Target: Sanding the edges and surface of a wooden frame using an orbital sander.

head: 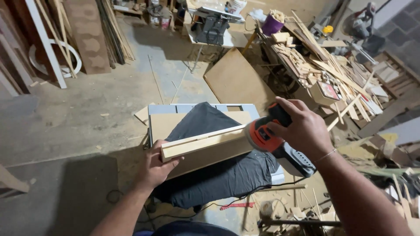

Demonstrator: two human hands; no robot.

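Head view: the left hand (154,168) gripped the wood piece (203,146) steady while the right hand (304,131) pressed the sander (269,137) against its end.

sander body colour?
Orange and black, with a grey rear section, on the sander held in the right hand. Head view shows it.

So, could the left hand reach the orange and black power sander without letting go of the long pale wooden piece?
Probably not: the left hand grips the wooden piece's near end, while the sander sits at the far end under the right hand.
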